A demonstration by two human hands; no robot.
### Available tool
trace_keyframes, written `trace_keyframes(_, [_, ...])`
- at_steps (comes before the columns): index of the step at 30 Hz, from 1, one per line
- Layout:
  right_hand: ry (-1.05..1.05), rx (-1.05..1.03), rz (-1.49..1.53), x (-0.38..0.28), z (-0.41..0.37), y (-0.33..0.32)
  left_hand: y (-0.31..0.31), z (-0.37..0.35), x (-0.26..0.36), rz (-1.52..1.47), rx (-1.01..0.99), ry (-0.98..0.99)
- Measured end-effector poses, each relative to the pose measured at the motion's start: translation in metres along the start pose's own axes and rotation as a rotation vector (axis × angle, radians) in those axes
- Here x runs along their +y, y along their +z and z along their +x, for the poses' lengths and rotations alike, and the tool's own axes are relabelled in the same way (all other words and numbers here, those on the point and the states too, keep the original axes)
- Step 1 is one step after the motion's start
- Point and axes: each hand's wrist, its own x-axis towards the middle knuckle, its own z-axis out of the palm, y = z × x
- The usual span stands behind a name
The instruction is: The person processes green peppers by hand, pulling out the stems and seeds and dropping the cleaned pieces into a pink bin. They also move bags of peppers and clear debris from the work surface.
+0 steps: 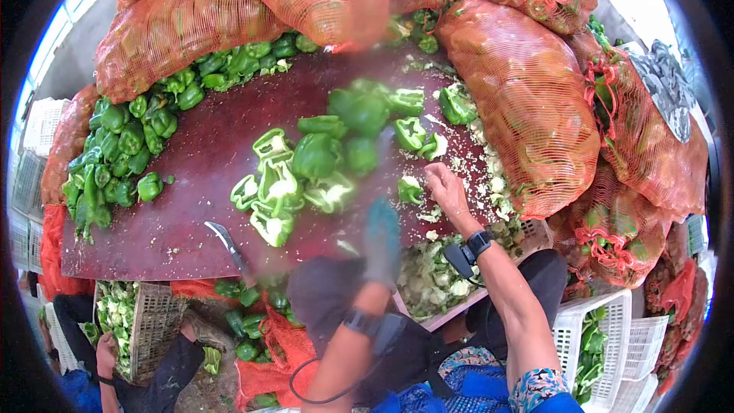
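Note:
My left hand (382, 233), in a blue-grey glove, is smeared by motion above the table's near edge; its fingers cannot be made out. My bare right hand (449, 190) is at the table's right side, fingers bent and drawn together; whatever they may hold is hidden. Just left of it lies a green pepper piece (410, 190), and beyond it are cut pepper pieces (410, 134). Halved green peppers (279, 183) show pale insides in the middle of the dark red table (191, 206). Beside them are whole green peppers (316, 154), some blurred.
Red mesh sacks (520, 99) of peppers line the back and right. More whole peppers (126, 138) heap at the left. A curved knife (225, 243) lies at the near edge. Below stands a crate (432, 321) of pepper scraps; at lower left is another person's hand (107, 356).

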Motion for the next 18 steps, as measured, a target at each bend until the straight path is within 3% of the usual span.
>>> trace_keyframes(1, [-0.04, 0.055, 0.002, -0.001, -0.003, 0.005, 0.004, 0.001, -0.025, 0.348, 0.076, 0.259])
trace_keyframes(3, [-0.201, 0.164, -0.101, -0.009, 0.004, 0.013, 0.006, 0.012, -0.033, 0.323, 0.11, 0.387])
trace_keyframes(4, [-0.293, 0.192, -0.222, -0.018, -0.003, 0.014, 0.011, 0.007, -0.025, -0.059, 0.06, 0.211])
trace_keyframes(6, [-0.39, 0.154, -0.428, -0.043, -0.021, 0.009, 0.015, 0.0, -0.011, -0.46, -0.002, -0.014])
trace_keyframes(10, [-0.426, -0.007, -0.482, -0.039, -0.013, 0.016, 0.01, -0.004, -0.006, -0.622, -0.034, -0.12])
trace_keyframes(11, [-0.363, -0.039, -0.345, -0.036, -0.012, 0.017, 0.011, -0.003, -0.008, -0.693, -0.034, -0.127])
trace_keyframes(13, [-0.239, -0.101, -0.073, -0.043, -0.019, 0.018, 0.016, 0.003, -0.016, -0.57, 0.012, -0.016])
trace_keyframes(16, [0.062, -0.073, 0.323, -0.065, -0.053, 0.021, 0.01, 0.006, 0.0, -0.171, -0.076, -0.033])
trace_keyframes(18, [-0.04, 0.02, 0.214, -0.044, -0.055, 0.033, 0.007, -0.002, 0.043, -0.101, -0.095, -0.089])
